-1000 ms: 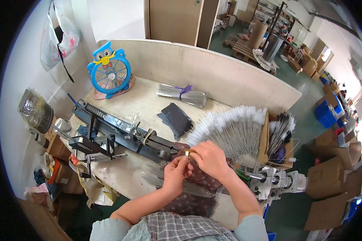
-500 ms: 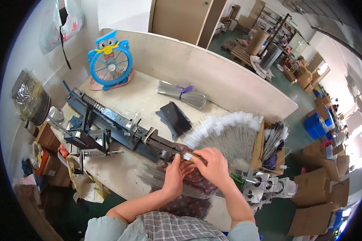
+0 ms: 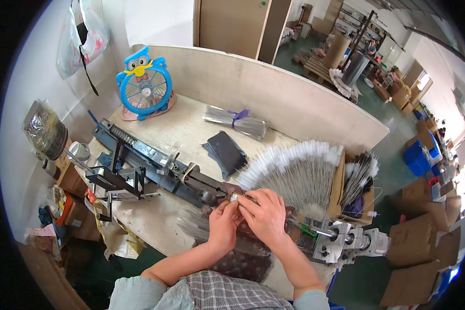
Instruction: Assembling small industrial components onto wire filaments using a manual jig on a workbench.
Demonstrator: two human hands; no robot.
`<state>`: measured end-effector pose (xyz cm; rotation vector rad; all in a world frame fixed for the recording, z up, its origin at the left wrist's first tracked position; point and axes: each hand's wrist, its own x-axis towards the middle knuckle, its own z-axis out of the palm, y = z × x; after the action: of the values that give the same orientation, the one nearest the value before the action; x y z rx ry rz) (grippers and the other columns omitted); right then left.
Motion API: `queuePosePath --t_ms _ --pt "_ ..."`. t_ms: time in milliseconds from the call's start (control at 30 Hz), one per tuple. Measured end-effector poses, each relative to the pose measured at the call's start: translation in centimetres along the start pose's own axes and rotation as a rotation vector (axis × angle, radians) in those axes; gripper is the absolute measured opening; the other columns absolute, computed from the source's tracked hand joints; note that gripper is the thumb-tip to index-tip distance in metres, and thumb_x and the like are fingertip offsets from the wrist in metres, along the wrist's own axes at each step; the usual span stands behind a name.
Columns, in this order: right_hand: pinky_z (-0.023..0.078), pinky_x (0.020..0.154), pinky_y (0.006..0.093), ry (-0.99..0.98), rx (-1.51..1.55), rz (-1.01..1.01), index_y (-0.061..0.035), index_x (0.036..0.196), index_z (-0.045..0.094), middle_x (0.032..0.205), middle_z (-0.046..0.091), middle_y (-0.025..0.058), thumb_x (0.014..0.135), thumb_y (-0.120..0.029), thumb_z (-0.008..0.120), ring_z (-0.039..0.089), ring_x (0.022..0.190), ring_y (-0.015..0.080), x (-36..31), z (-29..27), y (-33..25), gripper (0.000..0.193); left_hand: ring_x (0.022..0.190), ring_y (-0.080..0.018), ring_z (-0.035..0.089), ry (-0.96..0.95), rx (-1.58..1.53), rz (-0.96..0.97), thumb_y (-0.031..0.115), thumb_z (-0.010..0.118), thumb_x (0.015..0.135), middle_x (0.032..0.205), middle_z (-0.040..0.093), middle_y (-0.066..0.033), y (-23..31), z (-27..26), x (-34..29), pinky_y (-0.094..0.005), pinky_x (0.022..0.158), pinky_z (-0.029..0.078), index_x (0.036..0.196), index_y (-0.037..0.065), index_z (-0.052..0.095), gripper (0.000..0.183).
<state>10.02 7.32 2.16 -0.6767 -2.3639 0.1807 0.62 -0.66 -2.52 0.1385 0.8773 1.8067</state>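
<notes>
My left hand (image 3: pixel 223 226) and my right hand (image 3: pixel 266 214) meet at the near end of a long dark metal bench fixture (image 3: pixel 199 183). A small white piece with a brownish edge (image 3: pixel 234 197) shows at the fingertips of my right hand, which are closed around it. The fingers of my left hand are pinched together just below, touching the right ones; what they grip is hidden. Under both hands lies a dark dotted cloth (image 3: pixel 248 261). Thin metal wires (image 3: pixel 191 225) lie beside my left wrist.
White-tipped wire brushes (image 3: pixel 299 173) fan out at right, beside a cardboard box (image 3: pixel 338 188). A metal shaft mechanism (image 3: pixel 346 240) stands at the bench's right edge. Farther back are a dark phone (image 3: pixel 226 150), a tied wire bundle (image 3: pixel 235 122) and a blue fan (image 3: pixel 146 90).
My right hand has moved a little left and closer against my left hand. Less of the white piece shows now. My left fingers have drawn in toward it. The whole view has shifted slightly.
</notes>
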Motion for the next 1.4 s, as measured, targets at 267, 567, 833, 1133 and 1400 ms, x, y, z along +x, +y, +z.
queuePosePath --t_ms 267,567,833,1133,1400 --pt "0.044 0.076 0.0359 -0.045 0.028 0.033 -0.0151 0.093 0.071 0.093 0.063 0.0000 0.070 -0.018 0.073 0.056 0.093 0.0221 -0.4 -1.3 0.9 0.023 0.083 -0.0118 0.059 0.037 0.000 0.002 0.011 0.053 0.092 0.089 0.059 -0.0037 0.8 1.7 -0.3 -0.0283 0.078 0.047 0.093 0.004 0.052 0.007" --pt "0.045 0.080 0.0379 -0.140 0.089 -0.002 -0.0126 0.097 0.069 0.096 0.060 0.0019 0.070 -0.013 0.071 0.055 0.097 0.0226 0.8 -0.2 -0.1 0.027 0.093 -0.0142 0.059 0.016 -0.057 -0.039 0.019 0.046 0.096 0.100 0.060 -0.0042 0.6 0.9 -0.2 -0.0311 0.084 0.046 0.101 0.006 0.054 0.016" --pt "0.045 0.080 0.0385 -0.098 0.131 0.000 -0.0099 0.100 0.067 0.101 0.061 0.0033 0.071 -0.015 0.071 0.055 0.099 0.0243 1.1 -0.2 -0.1 0.030 0.093 -0.0151 0.058 0.048 -0.159 -0.076 0.026 0.039 0.097 0.099 0.060 -0.0027 0.8 0.9 -0.1 -0.0323 0.086 0.044 0.103 0.007 0.055 0.025" --pt "0.042 0.080 0.0355 0.024 -0.061 0.047 -0.0115 0.100 0.067 0.099 0.061 0.0003 0.070 -0.020 0.073 0.056 0.097 0.0215 0.5 0.3 -1.1 0.032 0.093 -0.0175 0.059 0.016 -0.104 -0.060 0.024 0.040 0.097 0.097 0.061 -0.0046 0.6 0.4 0.2 -0.0350 0.089 0.044 0.103 0.006 0.056 0.024" --pt "0.042 0.079 0.0356 0.023 -0.058 0.024 -0.0164 0.097 0.069 0.099 0.062 -0.0011 0.071 -0.022 0.073 0.055 0.098 0.0203 -0.9 -0.3 0.0 0.026 0.092 -0.0145 0.059 0.080 -0.066 -0.022 0.016 0.047 0.095 0.100 0.061 -0.0046 0.6 1.5 -0.1 -0.0312 0.085 0.046 0.104 0.006 0.056 0.016"
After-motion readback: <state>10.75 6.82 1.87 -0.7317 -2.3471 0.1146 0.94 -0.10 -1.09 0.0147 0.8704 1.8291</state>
